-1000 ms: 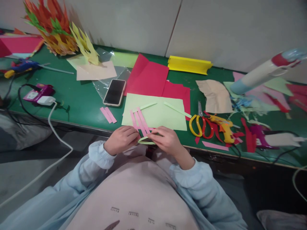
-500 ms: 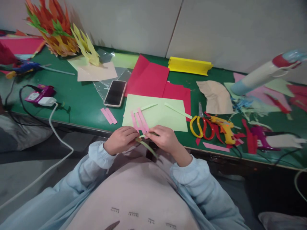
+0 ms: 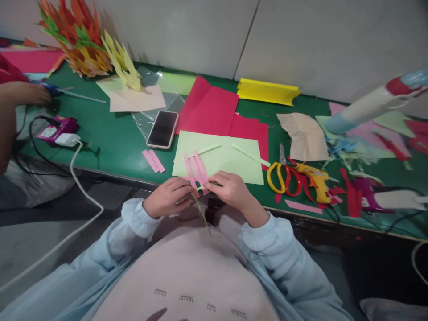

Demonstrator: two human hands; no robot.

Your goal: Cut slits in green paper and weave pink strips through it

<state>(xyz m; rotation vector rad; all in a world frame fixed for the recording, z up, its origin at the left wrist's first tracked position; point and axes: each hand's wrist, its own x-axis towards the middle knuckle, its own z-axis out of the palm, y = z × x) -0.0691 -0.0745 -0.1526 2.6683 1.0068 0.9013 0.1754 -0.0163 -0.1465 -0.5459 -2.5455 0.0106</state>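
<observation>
Several pink paper strips point(image 3: 195, 167) cross narrow light green strips at the front of a pale green sheet point(image 3: 234, 165). My left hand point(image 3: 170, 196) pinches the woven strips at their left lower side, with a long green strip point(image 3: 200, 209) hanging from its fingertips toward my lap. On the right side, my right hand point(image 3: 229, 189) is closed on the near end of the same woven strips. A loose light green strip point(image 3: 250, 155) lies on the sheet, and short pink pieces point(image 3: 154, 161) are on the table to the left.
A phone point(image 3: 162, 129) lies behind the pink pieces. Scissors point(image 3: 282, 171) and a yellow glue gun point(image 3: 316, 180) are at the right. Red sheets point(image 3: 214, 107) lie behind the green one. At the far left, another person's hand point(image 3: 30, 93) touches a blue glue gun.
The long green strip has swung left and now hangs straighter. My hands have barely shifted at the woven strips. Another person's hand has come in at the far left.
</observation>
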